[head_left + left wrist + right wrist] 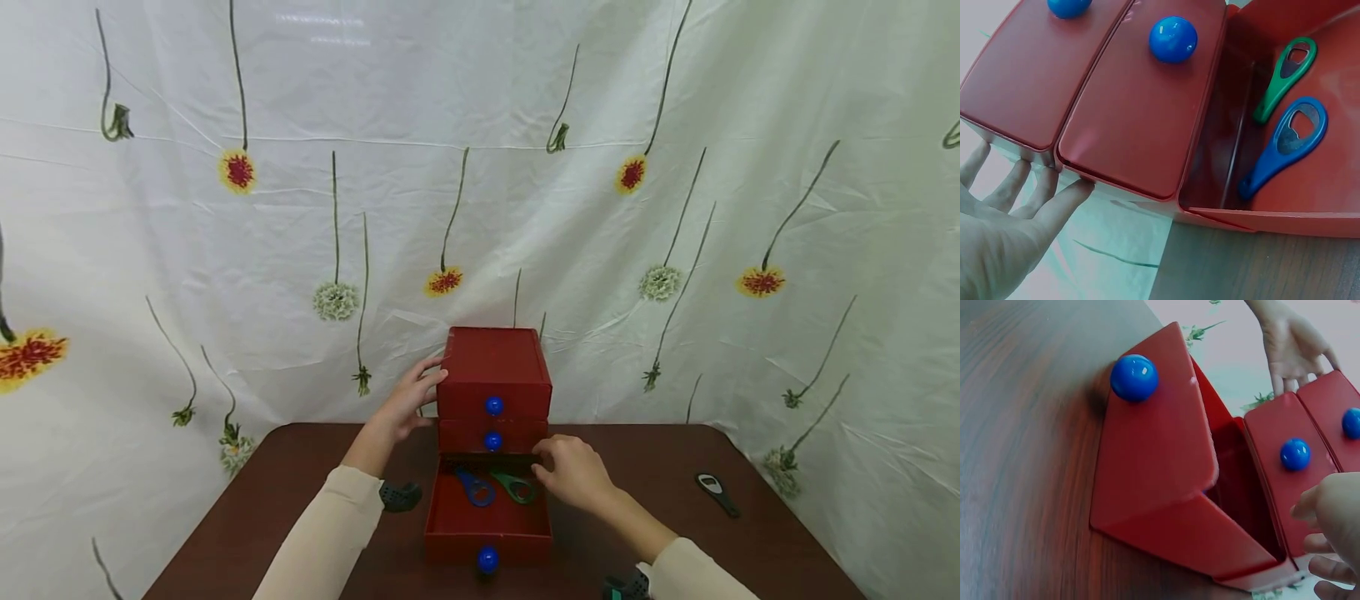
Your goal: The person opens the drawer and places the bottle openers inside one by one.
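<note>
A red three-drawer box [495, 357] with round blue knobs stands on the table, its bottom drawer [491, 521] pulled out. Inside that drawer lie a blue bottle opener [1282, 147] and a green bottle opener [1286, 78], side by side. My left hand [407, 404] rests its spread fingertips against the box's left side, by the upper two drawers. At the right side, my right hand [576, 471] hovers beside the middle drawer [1291, 465] with loosely bent fingers and holds nothing.
A small black tool with a pale head [717, 494] lies on the dark brown table [637, 450], to the right. Behind the table hangs a white flowered cloth [480, 208]. A dark band with a device [400, 497] sits at the left wrist.
</note>
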Demonstrator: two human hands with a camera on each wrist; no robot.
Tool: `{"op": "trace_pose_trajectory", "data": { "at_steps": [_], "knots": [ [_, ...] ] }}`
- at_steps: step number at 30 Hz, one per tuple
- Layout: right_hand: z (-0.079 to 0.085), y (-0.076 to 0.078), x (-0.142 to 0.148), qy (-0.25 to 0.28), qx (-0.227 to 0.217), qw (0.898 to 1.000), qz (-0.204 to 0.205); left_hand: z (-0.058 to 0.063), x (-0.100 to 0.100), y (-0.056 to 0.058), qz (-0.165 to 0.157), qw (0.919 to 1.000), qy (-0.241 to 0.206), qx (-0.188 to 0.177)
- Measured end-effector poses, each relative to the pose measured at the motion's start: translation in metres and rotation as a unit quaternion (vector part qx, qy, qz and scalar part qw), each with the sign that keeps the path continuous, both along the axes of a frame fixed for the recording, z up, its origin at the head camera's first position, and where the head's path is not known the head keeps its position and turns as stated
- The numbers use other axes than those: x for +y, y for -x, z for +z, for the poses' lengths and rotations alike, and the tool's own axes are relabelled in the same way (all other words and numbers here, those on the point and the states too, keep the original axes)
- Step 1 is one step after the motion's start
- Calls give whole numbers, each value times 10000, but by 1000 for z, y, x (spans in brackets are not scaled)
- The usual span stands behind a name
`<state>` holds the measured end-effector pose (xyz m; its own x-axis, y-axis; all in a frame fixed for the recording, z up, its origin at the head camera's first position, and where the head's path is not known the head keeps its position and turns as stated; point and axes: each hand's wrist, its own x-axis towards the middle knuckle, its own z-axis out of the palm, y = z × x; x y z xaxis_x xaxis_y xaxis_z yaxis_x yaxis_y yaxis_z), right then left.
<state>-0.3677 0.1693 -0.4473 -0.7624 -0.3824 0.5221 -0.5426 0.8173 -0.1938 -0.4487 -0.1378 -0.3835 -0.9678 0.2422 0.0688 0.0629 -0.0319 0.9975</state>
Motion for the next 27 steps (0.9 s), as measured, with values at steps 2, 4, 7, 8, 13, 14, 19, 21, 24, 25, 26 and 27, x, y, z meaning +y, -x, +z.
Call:
{"op": "trace_pose_trajectory", "data": {
  "at_steps": [2,4,7,8,13,14,19,21,24,25,26,27],
  "knots": [
    [1,-1,6,12,-19,10000,-79,-1,0,0,23,10000,-13,-13],
    [1,-1,12,58,-58,9998,-162,-1,1,0,35,10000,-12,-8],
    [2,-3,21,120,-115,9994,-295,0,2,-1,19,10000,-27,-39],
    [3,-4,24,145,-132,9992,-335,0,2,-1,7,10000,-29,-45],
    [2,-5,39,296,-180,9978,-559,2,3,-1,30,10000,-55,-46],
    [2,-6,42,355,-200,9974,-601,3,3,-1,39,10000,-58,-34],
    [2,-11,60,546,-371,9941,-866,1,5,-2,8,10000,-55,-55],
    [2,-12,68,559,-449,9930,-940,-1,4,-2,-6,9999,-71,-101],
    [2,-12,81,567,-519,9923,-968,-2,3,-2,-11,9999,-125,-119],
    [2,-12,86,585,-534,9923,-955,-2,3,-1,-2,9998,-160,-124],
    [2,-11,92,610,-551,9921,-946,-2,2,-1,-4,9998,-163,-101],
    [2,-11,97,632,-568,9918,-950,-1,2,-1,-9,9998,-171,-77]
  ]
}}
